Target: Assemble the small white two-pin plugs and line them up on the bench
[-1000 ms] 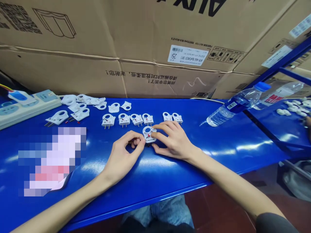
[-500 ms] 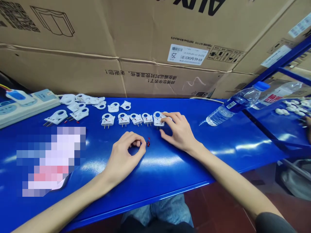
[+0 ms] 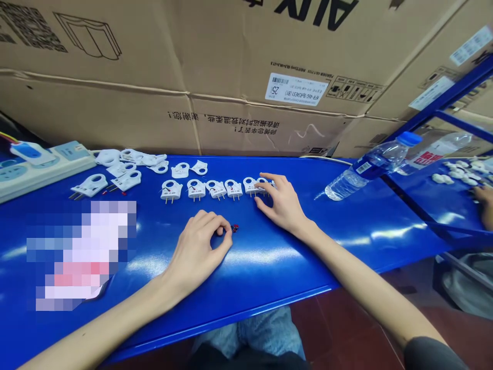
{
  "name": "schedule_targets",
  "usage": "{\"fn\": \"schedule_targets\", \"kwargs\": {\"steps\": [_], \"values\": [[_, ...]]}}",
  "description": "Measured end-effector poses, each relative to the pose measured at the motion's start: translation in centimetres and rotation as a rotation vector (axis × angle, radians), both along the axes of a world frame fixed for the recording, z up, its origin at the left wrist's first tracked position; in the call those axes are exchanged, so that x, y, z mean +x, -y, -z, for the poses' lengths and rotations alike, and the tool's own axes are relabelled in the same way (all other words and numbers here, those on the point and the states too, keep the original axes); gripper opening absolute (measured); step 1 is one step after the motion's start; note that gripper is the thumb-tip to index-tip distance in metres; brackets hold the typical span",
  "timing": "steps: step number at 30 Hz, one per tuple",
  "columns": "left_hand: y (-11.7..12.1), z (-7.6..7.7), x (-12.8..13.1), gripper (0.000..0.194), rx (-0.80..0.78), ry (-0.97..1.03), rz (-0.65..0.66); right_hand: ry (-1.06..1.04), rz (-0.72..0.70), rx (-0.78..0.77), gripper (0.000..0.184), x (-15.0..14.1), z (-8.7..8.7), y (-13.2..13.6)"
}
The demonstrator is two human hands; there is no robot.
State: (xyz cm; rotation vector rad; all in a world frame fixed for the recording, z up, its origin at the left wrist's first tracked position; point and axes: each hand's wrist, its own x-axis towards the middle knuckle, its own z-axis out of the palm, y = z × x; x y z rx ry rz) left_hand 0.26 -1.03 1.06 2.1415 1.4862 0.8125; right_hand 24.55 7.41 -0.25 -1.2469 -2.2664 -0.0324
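Observation:
My left hand [image 3: 202,241] is closed, thumb and forefinger pinched on a small red-and-black part [image 3: 235,228] just above the blue table. My right hand [image 3: 283,203] hovers at the right end of a row of white plug housings, thumb and fingers apart. Near its fingertips, a white plug housing [image 3: 250,185] stands with its pins toward me, and another plug housing [image 3: 263,184] is partly hidden by the fingers. Further left in the row is a plug housing [image 3: 233,188] with thin wires in its ring.
Loose white housings [image 3: 133,156] lie at the back left beside a power strip [image 3: 46,169]. A blurred-out phone [image 3: 98,293] lies at front left. A water bottle [image 3: 362,172] leans at the right. Cardboard boxes [image 3: 231,61] stand behind; another person's hand [image 3: 485,203] shows at far right.
My right hand has eased off the plug housing at the row's right end, uncovering it and the one beside it. My left hand keeps its pinch and has hardly moved.

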Motion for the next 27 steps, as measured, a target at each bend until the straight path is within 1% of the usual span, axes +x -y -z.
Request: {"fn": "schedule_targets", "kwargs": {"steps": [5,9,13,18,27], "values": [[0.0,0.0,0.0,0.019,-0.003,-0.040,-0.017,0.029,-0.021,-0.015,0.035,-0.3,-0.3,0.3],[0.0,0.0,-0.1,0.016,-0.007,-0.066,-0.032,0.116,-0.107,0.023,0.041,-1.1,-0.8,1.1],[0.0,-0.1,0.0,0.016,-0.013,-0.078,-0.043,0.191,-0.169,0.035,0.044,-1.8,-0.8,1.8],[0.0,0.1,0.0,0.018,0.007,-0.067,-0.048,0.200,-0.190,-0.016,0.037,-1.7,-0.8,1.9],[-0.1,0.1,-0.1,0.019,0.010,-0.049,-0.058,0.160,-0.274,-0.029,0.026,-1.5,-1.7,1.9]]}}
